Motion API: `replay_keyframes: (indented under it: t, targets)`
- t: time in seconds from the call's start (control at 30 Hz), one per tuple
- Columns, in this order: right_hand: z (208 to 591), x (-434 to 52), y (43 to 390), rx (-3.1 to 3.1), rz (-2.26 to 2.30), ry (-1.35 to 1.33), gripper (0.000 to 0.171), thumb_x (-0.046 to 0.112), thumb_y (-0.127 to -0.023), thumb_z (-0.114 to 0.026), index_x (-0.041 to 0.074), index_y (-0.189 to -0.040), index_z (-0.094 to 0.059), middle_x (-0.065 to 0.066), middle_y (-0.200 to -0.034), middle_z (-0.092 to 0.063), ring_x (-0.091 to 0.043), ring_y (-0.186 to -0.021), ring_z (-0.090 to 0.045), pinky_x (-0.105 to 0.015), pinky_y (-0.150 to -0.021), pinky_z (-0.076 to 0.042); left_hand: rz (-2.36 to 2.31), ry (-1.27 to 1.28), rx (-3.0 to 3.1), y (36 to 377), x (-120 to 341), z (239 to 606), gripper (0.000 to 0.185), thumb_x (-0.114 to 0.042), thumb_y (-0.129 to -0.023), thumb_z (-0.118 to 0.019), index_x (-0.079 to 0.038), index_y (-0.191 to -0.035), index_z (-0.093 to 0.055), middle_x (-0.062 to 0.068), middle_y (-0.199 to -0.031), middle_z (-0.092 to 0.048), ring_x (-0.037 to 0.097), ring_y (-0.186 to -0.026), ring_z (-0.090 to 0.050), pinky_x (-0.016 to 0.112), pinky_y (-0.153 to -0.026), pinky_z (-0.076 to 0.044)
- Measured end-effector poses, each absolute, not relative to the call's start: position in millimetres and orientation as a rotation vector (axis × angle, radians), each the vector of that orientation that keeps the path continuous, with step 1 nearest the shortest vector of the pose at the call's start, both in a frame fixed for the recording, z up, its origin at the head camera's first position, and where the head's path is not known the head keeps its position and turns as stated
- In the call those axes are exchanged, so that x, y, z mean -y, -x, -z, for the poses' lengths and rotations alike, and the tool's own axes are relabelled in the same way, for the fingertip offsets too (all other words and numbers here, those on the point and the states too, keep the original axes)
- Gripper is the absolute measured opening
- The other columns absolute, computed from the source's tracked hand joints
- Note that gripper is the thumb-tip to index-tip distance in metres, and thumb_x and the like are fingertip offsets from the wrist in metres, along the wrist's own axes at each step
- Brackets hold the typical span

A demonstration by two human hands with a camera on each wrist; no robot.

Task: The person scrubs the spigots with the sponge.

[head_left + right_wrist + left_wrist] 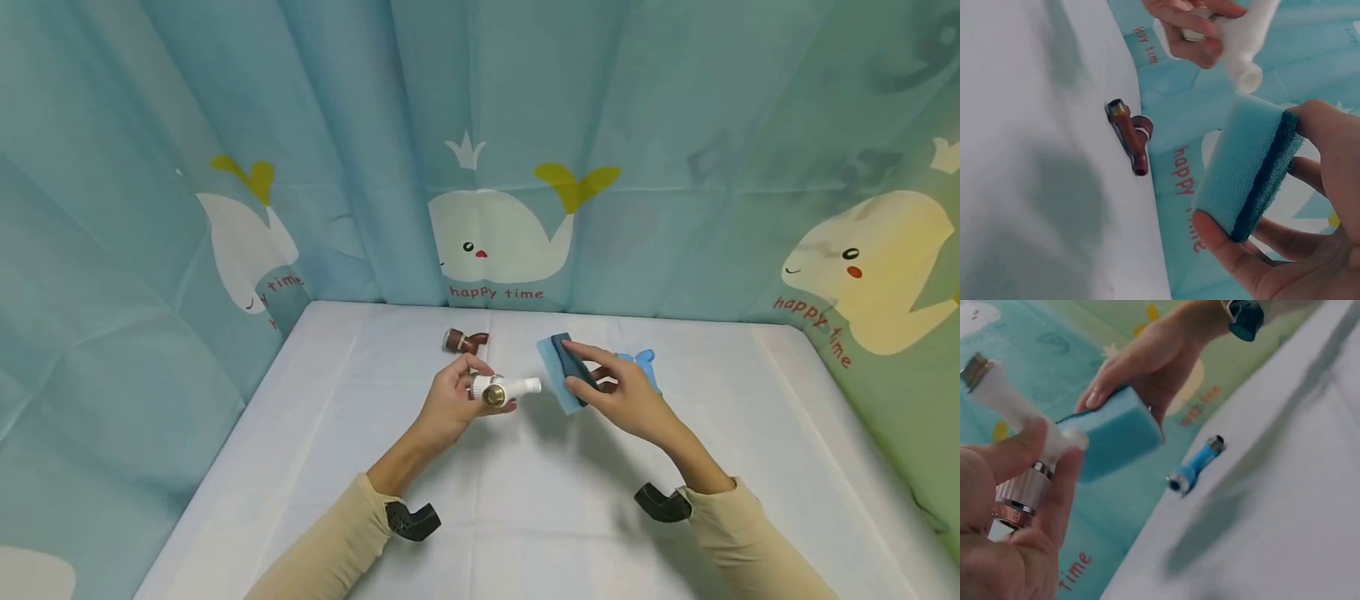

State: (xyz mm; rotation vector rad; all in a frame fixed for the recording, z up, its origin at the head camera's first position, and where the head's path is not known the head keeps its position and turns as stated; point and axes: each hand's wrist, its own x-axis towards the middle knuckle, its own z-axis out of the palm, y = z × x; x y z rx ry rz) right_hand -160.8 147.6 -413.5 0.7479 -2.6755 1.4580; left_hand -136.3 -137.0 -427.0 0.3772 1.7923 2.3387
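My left hand [448, 404] holds a white tap [522, 386] above the table, pinching it by its ribbed knob end. The tap has a brass threaded end and a narrow white spout that points toward my right hand. My right hand [632, 402] grips a light blue sponge [1235, 156] by its edges, thumb on one side and fingers on the other. A dark scouring layer [1266, 175] covers one face of the sponge. In the right wrist view the sponge's corner lies close to the spout's mouth [1250, 79].
Behind my left hand, a brown tap [470, 342] lies on the white table [375, 533]. A blue tap [1197, 464] lies beyond my right hand, partly hidden by it in the head view. Curtains [360, 150] with whale prints enclose the table's back and sides.
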Motion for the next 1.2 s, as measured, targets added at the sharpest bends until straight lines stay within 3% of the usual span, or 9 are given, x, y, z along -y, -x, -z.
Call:
replay_keyframes:
  t: [0.07,0.2,0.3,0.47,0.6,0.8,0.97,1.1,1.2]
  targets:
    - [414,-150,161,2.671,-1.46,-0.745,0.052,0.023,-0.098,-0.073,0.02,-0.148,-0.058,-0.01,-0.146,-0.058,-0.022,-0.097,-0.07,-0.03,-0.071,-0.058,-2.31,-0.382,-1.851,136,137,428,0.027,0.017,-0.088,-0.069,0.003,-0.102,-0.051,0.018,-0.106,-0.066,0.025,-0.091,-0.073,0.047,-0.081,-0.062]
    - [413,-155,160,2.664,-1.457,-0.732,0.052,0.023,-0.098,-0.073,0.02,-0.148,-0.058,-0.01,-0.144,-0.06,-0.021,-0.095,-0.069,-0.029,-0.07,-0.057,-2.172,-0.383,-2.016,135,137,430,0.028,0.002,-0.093,-0.072,0.0,-0.095,-0.044,0.023,-0.097,-0.074,0.02,-0.07,-0.072,0.037,-0.068,-0.061]
    - [414,-157,159,2.658,-1.45,-0.735,0.052,0.022,-0.098,-0.073,0.02,-0.148,-0.058,-0.01,-0.143,-0.061,-0.021,-0.093,-0.069,-0.029,-0.07,-0.057,-2.131,-0.363,-1.986,137,137,432,0.026,-0.005,-0.101,-0.065,-0.002,-0.106,-0.04,0.031,-0.097,-0.072,0.018,-0.065,-0.068,0.03,-0.063,-0.056]
    - [417,-160,158,2.665,-1.44,-0.729,0.052,0.023,-0.098,-0.072,0.022,-0.148,-0.058,-0.007,-0.143,-0.061,-0.021,-0.094,-0.068,-0.028,-0.071,-0.057,-2.1,-0.423,-1.963,139,139,436,0.044,-0.007,-0.107,-0.055,-0.007,-0.147,-0.035,0.032,-0.105,-0.066,0.017,-0.074,-0.064,0.028,-0.064,-0.056]
    - [418,-160,158,2.662,-1.449,-0.732,0.051,0.023,-0.099,-0.072,0.022,-0.148,-0.058,-0.008,-0.144,-0.06,-0.02,-0.095,-0.067,-0.028,-0.071,-0.057,-2.038,-0.501,-1.976,139,141,432,0.043,-0.025,-0.113,-0.041,-0.006,-0.151,-0.039,0.024,-0.117,-0.06,0.017,-0.088,-0.062,0.028,-0.072,-0.055]
    - [417,-158,158,2.653,-1.449,-0.753,0.051,0.022,-0.098,-0.073,0.022,-0.148,-0.058,-0.009,-0.142,-0.061,-0.02,-0.095,-0.068,-0.028,-0.07,-0.057,-2.097,-0.46,-1.74,136,140,420,0.076,-0.062,-0.105,-0.02,-0.007,-0.157,-0.029,0.02,-0.132,-0.05,0.02,-0.104,-0.058,0.032,-0.086,-0.053]
    - [414,-157,156,2.652,-1.43,-0.767,0.053,0.023,-0.098,-0.074,0.023,-0.148,-0.058,-0.01,-0.136,-0.064,-0.02,-0.093,-0.069,-0.028,-0.068,-0.057,-2.162,-0.484,-1.704,134,141,418,0.056,-0.035,-0.112,-0.036,-0.001,-0.157,-0.032,0.025,-0.143,-0.045,0.026,-0.118,-0.055,0.033,-0.096,-0.051]
    - [407,-155,153,2.637,-1.41,-0.786,0.054,0.023,-0.097,-0.075,0.023,-0.148,-0.058,-0.008,-0.138,-0.063,-0.018,-0.093,-0.067,-0.027,-0.073,-0.057,-2.109,-0.568,-1.856,132,144,421,0.052,-0.011,-0.101,-0.06,-0.001,-0.15,-0.046,0.023,-0.145,-0.048,0.025,-0.125,-0.054,0.031,-0.099,-0.051]
    - [402,-151,152,2.571,-1.388,-0.858,0.056,0.015,-0.094,-0.078,0.02,-0.146,-0.059,-0.006,-0.14,-0.062,-0.019,-0.098,-0.065,-0.026,-0.078,-0.058,-2.123,-0.599,-1.864,131,145,422,0.072,-0.003,-0.09,-0.074,-0.009,-0.154,-0.043,0.021,-0.147,-0.048,0.027,-0.133,-0.049,0.037,-0.107,-0.047]
